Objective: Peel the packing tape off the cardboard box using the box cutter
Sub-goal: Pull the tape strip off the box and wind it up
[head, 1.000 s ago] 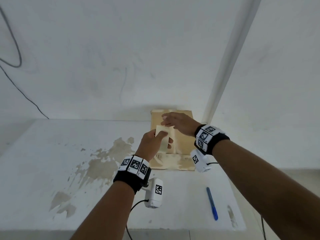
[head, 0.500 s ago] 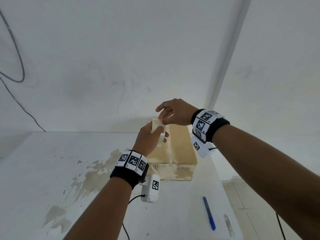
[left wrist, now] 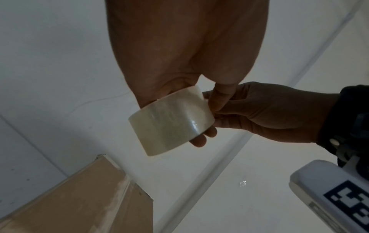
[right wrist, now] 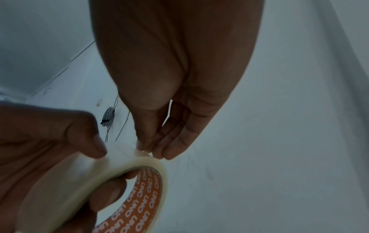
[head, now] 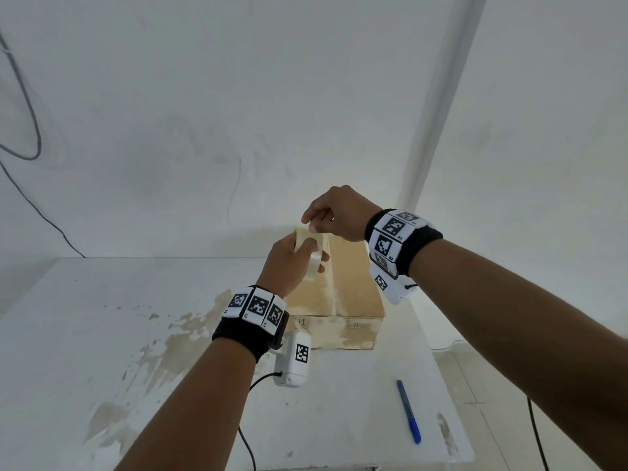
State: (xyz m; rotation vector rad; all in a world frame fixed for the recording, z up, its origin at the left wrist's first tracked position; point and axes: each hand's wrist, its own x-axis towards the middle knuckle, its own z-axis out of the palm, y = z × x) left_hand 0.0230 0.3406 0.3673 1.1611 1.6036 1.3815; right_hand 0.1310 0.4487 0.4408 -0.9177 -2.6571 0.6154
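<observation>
Left hand point(head: 289, 263): it is gripping a roll of clear tape point(head: 311, 254), fingers hooked through the core and thumb on the outer face, up in the air above the box.
Right hand point(head: 334, 215): its fingertips point(right wrist: 151, 149) are pinching at the roll's top edge, seemingly picking for the loose end.
Roll: it is looking light and stiff as a ring, with a glossy, slippery face; the orange printed core seems the surest place to hold it.
Box point(head: 353, 300): it is sitting shut at the bench's point(head: 102, 334) far right corner, against the wall; what is in it cannot be told.
Box's feel: likely light, stiff cardboard, the top seam showing a pale scuffed streak; whether tape is lying on it I cannot tell.
Cutter point(head: 408, 412): the slim blue tool, probably the cutter, is lying near the bench's right edge, well apart from both hands.
</observation>
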